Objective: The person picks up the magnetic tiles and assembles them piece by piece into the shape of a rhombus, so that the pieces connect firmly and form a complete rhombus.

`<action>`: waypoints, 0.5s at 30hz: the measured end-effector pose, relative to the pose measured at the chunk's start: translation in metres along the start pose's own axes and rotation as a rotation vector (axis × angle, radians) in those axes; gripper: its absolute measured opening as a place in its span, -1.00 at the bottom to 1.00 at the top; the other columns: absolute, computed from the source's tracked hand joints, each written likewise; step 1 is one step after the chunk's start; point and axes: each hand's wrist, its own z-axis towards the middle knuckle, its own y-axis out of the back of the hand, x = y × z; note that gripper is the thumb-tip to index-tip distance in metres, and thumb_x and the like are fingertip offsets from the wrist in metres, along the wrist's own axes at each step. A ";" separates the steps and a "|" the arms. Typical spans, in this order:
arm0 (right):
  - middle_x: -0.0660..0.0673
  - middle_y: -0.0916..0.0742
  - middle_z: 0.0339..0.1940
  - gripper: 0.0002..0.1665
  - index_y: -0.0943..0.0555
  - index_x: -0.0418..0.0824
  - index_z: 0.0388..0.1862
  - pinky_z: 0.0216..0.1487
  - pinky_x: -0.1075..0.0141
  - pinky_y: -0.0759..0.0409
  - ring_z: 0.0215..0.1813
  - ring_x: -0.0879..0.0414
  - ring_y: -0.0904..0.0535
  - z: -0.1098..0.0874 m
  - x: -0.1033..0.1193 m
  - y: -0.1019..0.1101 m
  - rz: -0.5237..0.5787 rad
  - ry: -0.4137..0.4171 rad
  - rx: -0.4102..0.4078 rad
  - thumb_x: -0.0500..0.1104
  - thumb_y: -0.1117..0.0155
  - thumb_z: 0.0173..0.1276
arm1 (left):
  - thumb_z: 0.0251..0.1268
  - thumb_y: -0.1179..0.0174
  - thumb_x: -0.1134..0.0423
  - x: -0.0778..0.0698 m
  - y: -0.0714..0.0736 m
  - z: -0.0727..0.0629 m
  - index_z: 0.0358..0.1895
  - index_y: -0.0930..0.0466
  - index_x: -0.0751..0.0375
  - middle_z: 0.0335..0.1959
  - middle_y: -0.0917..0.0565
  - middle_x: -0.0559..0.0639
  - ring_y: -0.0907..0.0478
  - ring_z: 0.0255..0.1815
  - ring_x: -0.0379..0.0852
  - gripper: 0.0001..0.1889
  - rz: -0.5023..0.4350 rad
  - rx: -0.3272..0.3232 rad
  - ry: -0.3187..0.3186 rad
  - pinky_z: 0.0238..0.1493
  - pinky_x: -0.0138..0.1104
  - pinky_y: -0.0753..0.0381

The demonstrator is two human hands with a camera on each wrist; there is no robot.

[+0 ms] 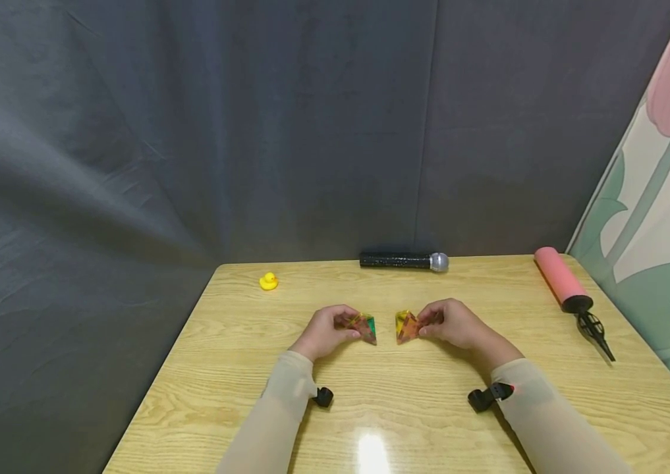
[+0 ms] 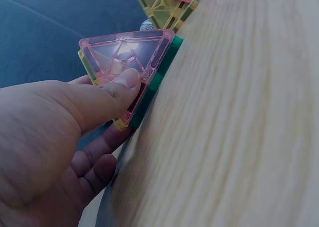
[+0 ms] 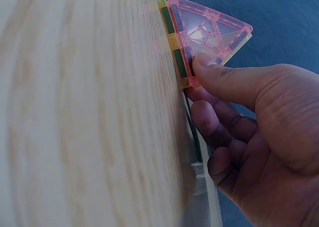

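Observation:
My left hand [image 1: 325, 331] pinches a small pyramid of translucent triangular magnetic tiles [image 1: 365, 328], its thumb pressed on a pink face. Green and yellow sides show around that face in the left wrist view. Opposite it, my right hand [image 1: 453, 322] grips a second magnetic-tile pyramid [image 1: 407, 327], pink on the thumb side with yellow and orange sides. In the right wrist view the thumb lies on the lower corner of the pink triangle [image 3: 209, 30]. Both pyramids sit low at the wooden tabletop, a narrow gap between them.
Behind the hands, a black microphone [image 1: 400, 261] with a silver head lies along the table's back edge. A yellow rubber duck [image 1: 269, 282] stands at the back left. On the right lies a pink hand pump [image 1: 562, 276] with a black nozzle. A dark curtain [image 1: 323, 131] hangs behind the table.

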 end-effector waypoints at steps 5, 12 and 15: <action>-0.01 -0.78 -0.29 -0.82 -0.80 -0.17 -0.17 -0.28 0.29 -0.56 -0.30 0.08 -0.58 0.000 0.003 -0.003 -0.012 -0.011 0.003 -0.28 -0.60 0.26 | 0.30 -0.48 0.23 -0.002 -0.005 0.000 0.17 -0.72 -0.04 -0.05 -0.72 -0.23 -0.64 -0.05 -0.24 -0.61 0.009 0.001 -0.002 0.04 -0.30 -0.65; 0.00 -0.79 -0.31 -0.82 -0.80 -0.19 -0.17 -0.29 0.30 -0.57 -0.32 0.12 -0.58 -0.001 0.008 -0.003 -0.022 0.009 0.018 -0.28 -0.60 0.26 | 0.29 -0.49 0.20 -0.002 -0.009 0.001 0.18 -0.72 -0.07 -0.06 -0.72 -0.25 -0.64 -0.07 -0.27 -0.60 0.021 -0.005 -0.004 -0.01 -0.31 -0.66; 0.00 -0.78 -0.31 -0.82 -0.79 -0.19 -0.17 -0.30 0.30 -0.56 -0.33 0.12 -0.57 -0.001 0.009 -0.003 -0.026 0.014 0.020 -0.28 -0.59 0.26 | 0.30 -0.48 0.19 -0.003 -0.010 0.001 0.19 -0.72 -0.08 -0.04 -0.72 -0.25 -0.64 -0.05 -0.26 -0.61 0.023 -0.011 -0.002 0.00 -0.30 -0.66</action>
